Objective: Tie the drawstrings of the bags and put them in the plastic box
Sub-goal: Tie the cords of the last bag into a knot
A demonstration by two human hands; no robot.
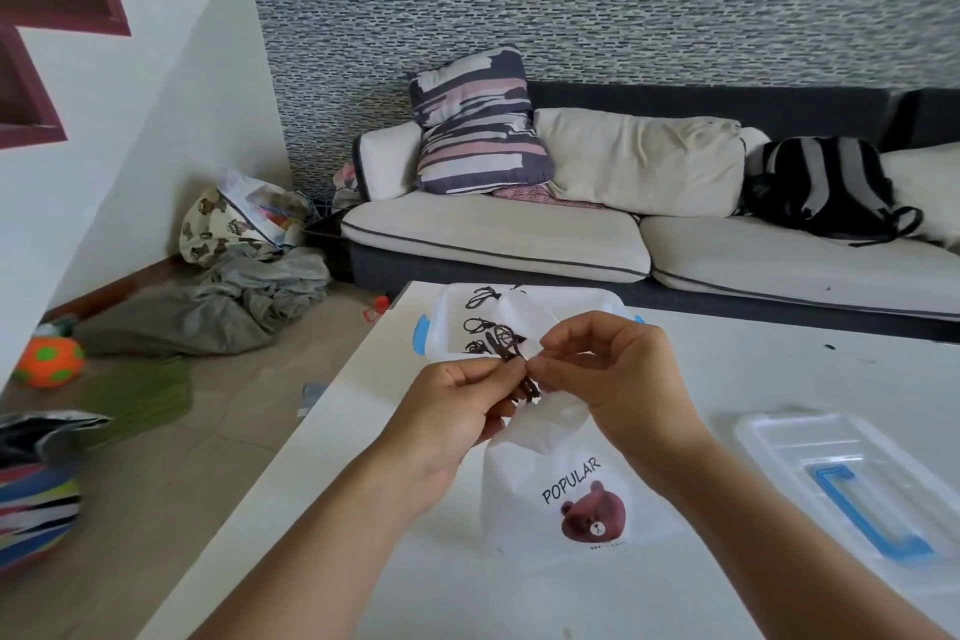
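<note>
A white drawstring bag (566, 499) printed with "POPULAR" and a brown bear stands on the white table (779, 379), held up by its neck. My left hand (447, 416) and my right hand (613, 379) each pinch the bag's dark brown drawstring (522, 369) at the gathered top, fingertips almost meeting. Behind my hands sits the translucent plastic box (452, 322) with blue latches. It holds white bags whose tied dark strings show at the top.
The box's clear lid (852, 473) with a blue handle lies on the table at the right. A sofa with cushions and a black backpack (826, 187) stands beyond the table. Clothes, bags and an orange ball (49, 361) lie on the floor at the left.
</note>
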